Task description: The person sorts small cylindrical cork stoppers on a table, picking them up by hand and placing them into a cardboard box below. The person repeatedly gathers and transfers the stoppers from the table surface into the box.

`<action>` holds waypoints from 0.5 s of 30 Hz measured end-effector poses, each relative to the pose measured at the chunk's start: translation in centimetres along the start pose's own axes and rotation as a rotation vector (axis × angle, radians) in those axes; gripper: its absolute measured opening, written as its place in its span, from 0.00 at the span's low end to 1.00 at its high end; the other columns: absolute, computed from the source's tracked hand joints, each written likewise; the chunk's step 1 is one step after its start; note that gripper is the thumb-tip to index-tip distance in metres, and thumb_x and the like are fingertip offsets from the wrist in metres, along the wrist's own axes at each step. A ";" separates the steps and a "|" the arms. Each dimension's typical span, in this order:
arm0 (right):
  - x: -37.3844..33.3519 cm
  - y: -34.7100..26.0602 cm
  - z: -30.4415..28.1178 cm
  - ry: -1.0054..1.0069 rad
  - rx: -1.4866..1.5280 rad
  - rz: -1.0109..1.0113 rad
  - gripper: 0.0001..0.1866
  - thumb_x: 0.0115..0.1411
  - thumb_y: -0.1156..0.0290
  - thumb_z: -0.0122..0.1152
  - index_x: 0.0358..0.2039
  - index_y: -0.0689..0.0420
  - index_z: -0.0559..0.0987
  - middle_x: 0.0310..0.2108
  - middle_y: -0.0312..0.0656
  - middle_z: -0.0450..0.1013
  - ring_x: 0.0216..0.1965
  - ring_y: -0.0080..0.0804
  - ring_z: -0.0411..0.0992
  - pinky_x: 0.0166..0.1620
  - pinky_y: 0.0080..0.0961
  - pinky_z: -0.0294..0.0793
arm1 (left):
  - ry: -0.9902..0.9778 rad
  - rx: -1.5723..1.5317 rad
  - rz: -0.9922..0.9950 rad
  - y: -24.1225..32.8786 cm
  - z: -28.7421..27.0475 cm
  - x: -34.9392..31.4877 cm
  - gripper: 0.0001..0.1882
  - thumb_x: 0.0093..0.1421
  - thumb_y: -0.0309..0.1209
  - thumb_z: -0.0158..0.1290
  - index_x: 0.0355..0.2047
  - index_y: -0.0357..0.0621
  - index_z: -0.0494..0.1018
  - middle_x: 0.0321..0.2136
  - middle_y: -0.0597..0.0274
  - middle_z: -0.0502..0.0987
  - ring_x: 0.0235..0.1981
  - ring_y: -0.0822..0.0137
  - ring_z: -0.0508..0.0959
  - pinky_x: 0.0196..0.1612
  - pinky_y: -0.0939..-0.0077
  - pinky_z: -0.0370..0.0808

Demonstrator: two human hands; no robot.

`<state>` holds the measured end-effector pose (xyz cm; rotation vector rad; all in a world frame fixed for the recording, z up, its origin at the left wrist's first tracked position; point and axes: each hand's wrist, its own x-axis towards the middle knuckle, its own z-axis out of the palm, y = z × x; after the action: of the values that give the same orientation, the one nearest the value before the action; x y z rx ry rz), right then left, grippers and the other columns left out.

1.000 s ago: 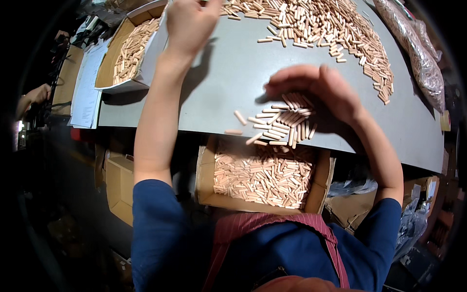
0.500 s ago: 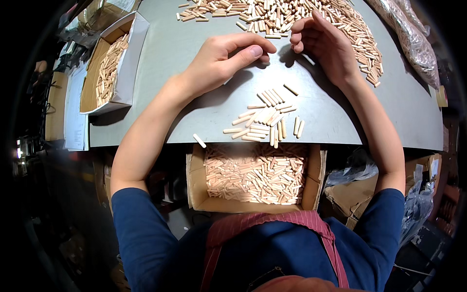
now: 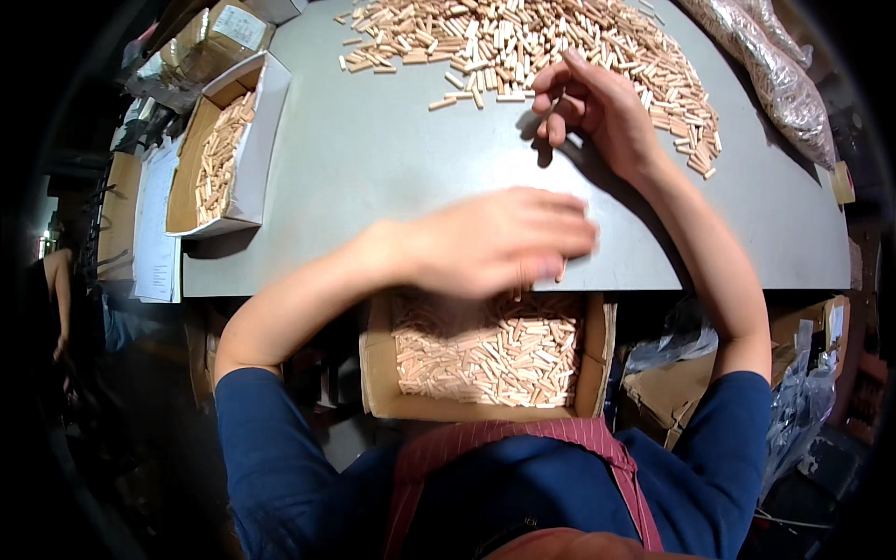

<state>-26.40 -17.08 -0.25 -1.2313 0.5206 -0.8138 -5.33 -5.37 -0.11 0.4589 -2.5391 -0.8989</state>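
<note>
My left hand (image 3: pixel 499 245) is blurred by motion over the table's near edge, its fingers stretched out and palm down. A few wooden dowels (image 3: pixel 561 271) show beside and below its fingers; others under it may be hidden. Just below that edge, a cardboard box (image 3: pixel 485 408) holds many loose dowels (image 3: pixel 532 359). My right hand (image 3: pixel 602 117) is raised at the near side of a big dowel pile (image 3: pixel 504 47). Its fingers are loosely curled and apart, with nothing seen in them.
At the left stands a white-sided carton (image 3: pixel 259 140) with dowels, beside paper sheets (image 3: pixel 157 224). A clear plastic bag of dowels (image 3: pixel 779 89) lies along the right edge of the grey table (image 3: pixel 373 149). Another person's arm (image 3: pixel 61 299) shows at the far left.
My left hand has swept toward me and rightward, and the small group of dowels near the edge is mostly gone from sight. My right hand stays near the pile. Several dowels at the pile's near side lie differently.
</note>
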 end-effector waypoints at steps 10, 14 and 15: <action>-0.4 0.1 0.9 -0.011 -0.031 0.034 0.18 0.71 0.60 0.61 0.35 0.65 0.80 0.26 0.43 0.78 0.20 0.27 0.77 0.26 0.26 0.81 | 0.320 -0.635 -0.188 2.4 -1.2 -2.1 0.18 0.76 0.36 0.47 0.42 0.34 0.83 0.41 0.54 0.86 0.46 0.64 0.84 0.54 0.68 0.80; -0.7 0.9 1.0 -0.040 -0.239 -0.032 0.12 0.69 0.64 0.65 0.35 0.62 0.82 0.25 0.34 0.77 0.23 0.18 0.73 0.29 0.16 0.72 | 0.626 -0.083 -0.382 -4.3 -8.3 1.9 0.21 0.73 0.42 0.51 0.48 0.34 0.81 0.43 0.55 0.84 0.48 0.65 0.82 0.57 0.68 0.76; -0.9 0.8 0.9 -0.060 -0.298 -0.049 0.12 0.68 0.65 0.66 0.35 0.62 0.83 0.25 0.33 0.76 0.24 0.17 0.73 0.29 0.16 0.71 | 0.652 0.023 -0.482 -6.4 -8.8 2.9 0.20 0.71 0.42 0.52 0.52 0.42 0.82 0.50 0.55 0.83 0.55 0.60 0.80 0.63 0.64 0.72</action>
<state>-26.06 -15.74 -0.83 -1.5434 0.5789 -0.7553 -2.59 -15.94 2.68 1.1870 -1.8651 -0.7121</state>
